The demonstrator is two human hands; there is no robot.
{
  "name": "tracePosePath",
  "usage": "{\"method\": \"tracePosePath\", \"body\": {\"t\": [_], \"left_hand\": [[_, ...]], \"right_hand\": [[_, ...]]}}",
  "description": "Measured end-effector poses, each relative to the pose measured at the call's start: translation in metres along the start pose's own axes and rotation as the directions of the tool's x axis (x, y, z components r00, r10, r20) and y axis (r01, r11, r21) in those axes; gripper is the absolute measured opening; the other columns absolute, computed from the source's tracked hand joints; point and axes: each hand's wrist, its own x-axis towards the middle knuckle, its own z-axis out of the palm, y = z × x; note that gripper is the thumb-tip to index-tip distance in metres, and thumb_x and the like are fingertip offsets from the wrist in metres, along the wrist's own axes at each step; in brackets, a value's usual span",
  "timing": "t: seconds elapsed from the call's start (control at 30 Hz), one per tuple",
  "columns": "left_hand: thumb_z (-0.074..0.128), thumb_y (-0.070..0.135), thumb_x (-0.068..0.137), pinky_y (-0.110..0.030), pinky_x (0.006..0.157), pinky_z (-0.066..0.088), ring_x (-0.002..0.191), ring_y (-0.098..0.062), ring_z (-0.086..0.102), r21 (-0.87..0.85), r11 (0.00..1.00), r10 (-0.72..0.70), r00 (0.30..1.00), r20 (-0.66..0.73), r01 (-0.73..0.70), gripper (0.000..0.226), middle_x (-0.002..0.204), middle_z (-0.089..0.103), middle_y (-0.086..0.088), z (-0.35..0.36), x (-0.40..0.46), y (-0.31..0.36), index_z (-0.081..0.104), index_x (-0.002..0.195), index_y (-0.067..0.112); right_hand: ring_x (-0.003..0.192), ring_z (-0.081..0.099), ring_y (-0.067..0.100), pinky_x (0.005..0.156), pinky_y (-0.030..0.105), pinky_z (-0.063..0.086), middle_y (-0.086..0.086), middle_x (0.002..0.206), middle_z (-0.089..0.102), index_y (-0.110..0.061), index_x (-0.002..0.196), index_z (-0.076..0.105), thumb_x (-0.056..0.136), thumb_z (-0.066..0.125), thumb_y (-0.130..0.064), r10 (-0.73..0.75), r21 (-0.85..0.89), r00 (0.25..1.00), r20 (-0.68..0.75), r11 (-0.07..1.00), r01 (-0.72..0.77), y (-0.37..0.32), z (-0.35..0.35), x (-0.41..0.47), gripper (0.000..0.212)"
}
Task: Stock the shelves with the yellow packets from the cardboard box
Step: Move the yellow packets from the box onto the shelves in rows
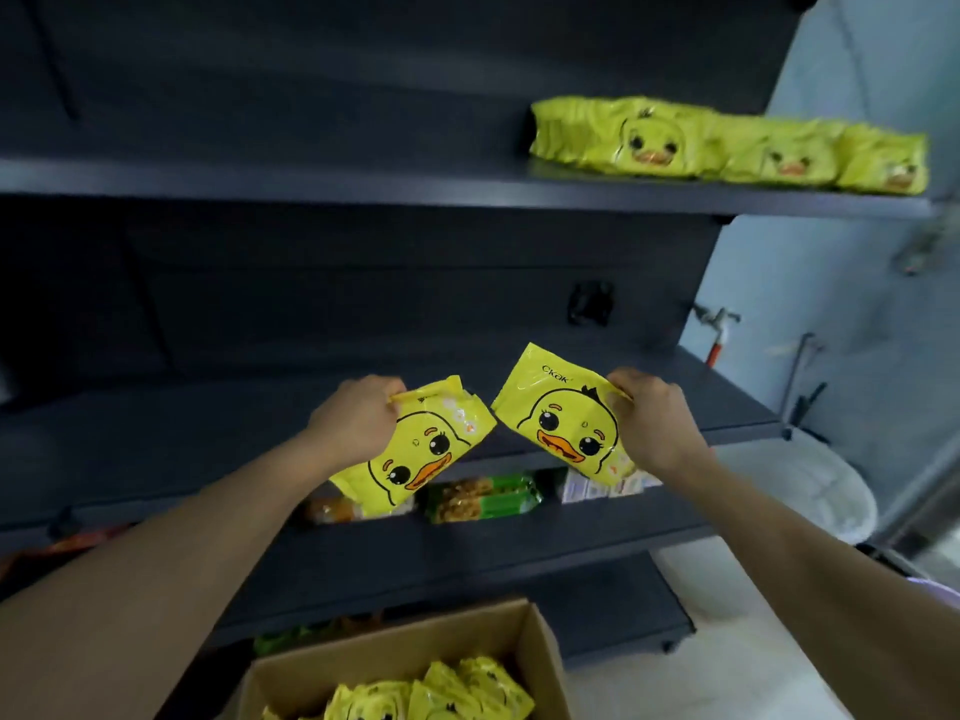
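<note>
We hold one yellow packet (415, 449) pinched in our left hand (356, 420) and another packet (563, 413) in our right hand (652, 420), both over the middle shelf's (208, 433) front edge. Green snack packs (483, 496) (and white boxes (608, 485)) lie on the shelf below. Stocked packets (727, 145) fill the top shelf's (363, 181) right end; the cardboard box (395, 657) holds more.

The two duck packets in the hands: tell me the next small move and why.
Probably lift both up to the upper shelf and set them left of the yellow row. The left hand and right hand each hold one packet in a corner grip in front of the middle shelf, and the row's left side is bare.
</note>
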Motion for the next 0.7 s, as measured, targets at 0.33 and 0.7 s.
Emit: {"method": "tracePosePath", "body": {"t": [0.33, 0.7], "left_hand": [[0.04, 0.013, 0.095, -0.039, 0.067, 0.051, 0.07, -0.026, 0.059, 0.114, 0.975, 0.205, 0.972, -0.117, -0.192, 0.027, 0.074, 0.058, -0.002, -0.082, 0.047, 0.103, 0.052, 0.073, 0.023], [0.037, 0.011, 0.096, -0.034, 0.06, 0.04, 0.067, -0.021, 0.051, 0.185, 0.958, 0.259, 0.938, -0.232, -0.219, 0.027, 0.073, 0.054, -0.002, -0.13, 0.125, 0.205, 0.054, 0.076, 0.018]], "right_hand": [[0.086, 0.054, 0.037, 0.063, 0.03, 0.029, 0.019, 0.093, 0.061, 0.0, 0.1, 0.058, 0.094, 0.04, -0.001, -0.099, -0.101, 0.972, -0.211, 0.992, 0.08, -0.004, -0.12, 0.068, 0.019], [0.088, 0.053, 0.037, 0.063, 0.032, 0.029, 0.021, 0.098, 0.06, 0.001, 0.112, 0.055, 0.096, 0.039, -0.002, -0.285, -0.192, 0.916, -0.281, 0.952, 0.237, 0.025, -0.206, 0.214, 0.023]]}}
